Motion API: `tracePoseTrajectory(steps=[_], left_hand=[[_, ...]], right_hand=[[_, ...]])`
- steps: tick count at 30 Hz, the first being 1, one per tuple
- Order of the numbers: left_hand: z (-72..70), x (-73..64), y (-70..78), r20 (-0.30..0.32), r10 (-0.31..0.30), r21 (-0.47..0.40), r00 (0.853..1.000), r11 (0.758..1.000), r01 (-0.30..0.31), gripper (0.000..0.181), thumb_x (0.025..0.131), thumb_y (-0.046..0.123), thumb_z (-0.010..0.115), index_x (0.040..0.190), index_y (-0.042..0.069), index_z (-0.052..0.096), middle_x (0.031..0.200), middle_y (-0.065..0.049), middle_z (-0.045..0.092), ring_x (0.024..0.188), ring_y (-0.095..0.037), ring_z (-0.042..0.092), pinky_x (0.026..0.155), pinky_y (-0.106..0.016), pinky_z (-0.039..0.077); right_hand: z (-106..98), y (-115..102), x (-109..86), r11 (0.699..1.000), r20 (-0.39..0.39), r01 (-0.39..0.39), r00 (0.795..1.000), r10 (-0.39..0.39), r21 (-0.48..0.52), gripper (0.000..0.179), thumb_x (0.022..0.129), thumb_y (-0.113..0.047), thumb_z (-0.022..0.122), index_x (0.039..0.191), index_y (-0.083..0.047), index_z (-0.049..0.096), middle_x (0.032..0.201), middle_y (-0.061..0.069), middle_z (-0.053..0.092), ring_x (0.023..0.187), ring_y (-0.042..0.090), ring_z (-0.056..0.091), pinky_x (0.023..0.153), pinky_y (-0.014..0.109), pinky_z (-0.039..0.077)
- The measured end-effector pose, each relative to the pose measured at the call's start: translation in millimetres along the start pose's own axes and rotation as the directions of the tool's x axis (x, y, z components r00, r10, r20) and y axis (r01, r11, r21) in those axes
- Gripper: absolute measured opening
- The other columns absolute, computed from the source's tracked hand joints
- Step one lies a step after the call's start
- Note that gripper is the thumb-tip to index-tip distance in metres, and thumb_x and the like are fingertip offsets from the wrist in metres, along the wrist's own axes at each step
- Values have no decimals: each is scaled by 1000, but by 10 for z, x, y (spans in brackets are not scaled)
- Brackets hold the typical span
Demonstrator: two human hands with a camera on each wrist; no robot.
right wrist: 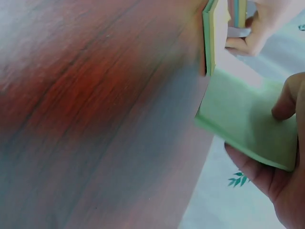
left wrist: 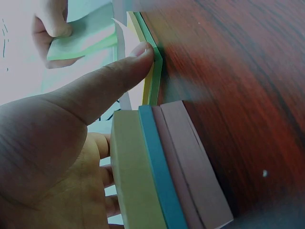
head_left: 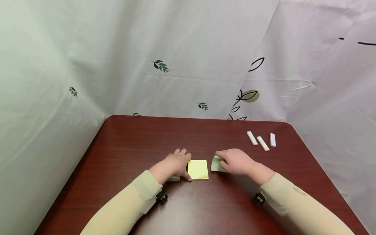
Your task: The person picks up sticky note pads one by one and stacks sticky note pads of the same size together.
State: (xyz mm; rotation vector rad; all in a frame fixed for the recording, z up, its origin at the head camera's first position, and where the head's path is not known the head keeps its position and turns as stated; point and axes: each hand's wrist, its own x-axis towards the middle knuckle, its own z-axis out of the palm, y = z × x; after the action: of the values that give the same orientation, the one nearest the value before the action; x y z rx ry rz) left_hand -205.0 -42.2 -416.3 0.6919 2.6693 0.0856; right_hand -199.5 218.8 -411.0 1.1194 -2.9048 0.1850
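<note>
My right hand (head_left: 236, 161) grips a light green sticky note pad (right wrist: 248, 117) by its side, thumb on the upper face and fingers beneath, tilted above the table. Just left of it lies a low stack of sticky note pads (head_left: 198, 169), yellow on top and green below. The thumb of my left hand (head_left: 176, 163) touches that stack's near left corner, its other fingers spread toward the far side. Under the left palm stands a thicker stack of sticky note pads (left wrist: 157, 167), with yellowish, blue and pink layers, mostly hidden in the head view.
Three small white bars (head_left: 262, 143) lie at the table's back right. The dark red wooden table (head_left: 141, 137) has rounded far corners. A pale curtain (head_left: 188, 49) with leaf prints hangs behind and at both sides.
</note>
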Motion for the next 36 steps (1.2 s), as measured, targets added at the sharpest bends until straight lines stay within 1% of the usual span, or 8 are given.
tracePoseTrajectory(steps=[4, 8, 11, 17, 22, 26, 30, 36], left_hand=[[5, 3, 0, -2, -1, -2, 1000, 1000, 1, 72, 69, 59, 84, 119, 16, 57, 118, -6, 47, 104, -25, 43, 85, -47, 47], [14, 7, -4, -5, 3, -8, 1000, 1000, -3, 69, 69, 59, 84, 116, 17, 57, 114, -4, 47, 102, -25, 44, 85, -47, 46], [20, 6, -7, -8, 8, -10, 1000, 1000, -8, 68, 68, 59, 84, 115, 17, 57, 113, -4, 47, 102, -25, 44, 85, -47, 46], [18, -10, -11, -17, 9, -14, 1000, 1000, -9, 69, 67, 59, 85, 114, 17, 58, 112, -4, 48, 102, -25, 45, 84, -47, 46], [24, -10, -9, -24, 13, -12, 1000, 1000, -13, 69, 68, 59, 85, 115, 17, 58, 113, -4, 48, 103, -26, 45, 84, -47, 46], [25, -8, -2, -35, 16, -8, 999, 1000, -16, 69, 67, 59, 85, 115, 17, 58, 114, -5, 49, 105, -27, 46, 85, -47, 46], [15, -17, 5, -36, 13, -11, 999, 1000, -14, 69, 67, 59, 85, 115, 17, 58, 114, -4, 48, 105, -27, 46, 85, -47, 46], [9, -33, 5, -28, 9, -17, 1000, 1000, -10, 69, 68, 59, 85, 116, 17, 58, 114, -4, 48, 105, -26, 46, 85, -47, 46]], right_hand=[[12, 40, 37, 995, 32, -41, 999, 38, 95, 10, 84, -11, 53, 83, -20, 50, 63, -11, 35, 56, 9, 35, 55, 28, 33], [62, 81, 65, 987, 79, -67, 995, 56, 148, 13, 84, -10, 52, 79, -21, 47, 62, -11, 34, 58, 8, 38, 57, 27, 34], [113, 100, 77, 985, 126, -83, 990, 64, 152, 11, 85, -10, 52, 86, -20, 56, 64, -11, 39, 63, 9, 43, 62, 29, 38], [206, 112, 104, 985, 193, -113, 977, 87, 131, 26, 87, -13, 52, 108, -15, 66, 68, -10, 47, 69, 11, 47, 66, 32, 40], [246, 103, 136, 991, 186, -122, 976, 109, 60, 18, 83, -15, 57, 100, -18, 63, 68, -9, 48, 65, 11, 45, 61, 32, 39], [256, 80, 140, 994, 177, -105, 979, 96, 41, 22, 82, -17, 61, 104, -15, 65, 88, -6, 61, 74, 12, 51, 68, 34, 45], [264, 65, 121, 994, 178, -104, 979, 100, 17, 32, 82, -20, 64, 113, -11, 65, 103, -1, 63, 86, 13, 57, 78, 38, 49], [290, 77, 86, 996, 116, -80, 990, 84, -38, 30, 80, -27, 67, 107, -14, 66, 97, -2, 58, 83, 15, 54, 73, 37, 50]])
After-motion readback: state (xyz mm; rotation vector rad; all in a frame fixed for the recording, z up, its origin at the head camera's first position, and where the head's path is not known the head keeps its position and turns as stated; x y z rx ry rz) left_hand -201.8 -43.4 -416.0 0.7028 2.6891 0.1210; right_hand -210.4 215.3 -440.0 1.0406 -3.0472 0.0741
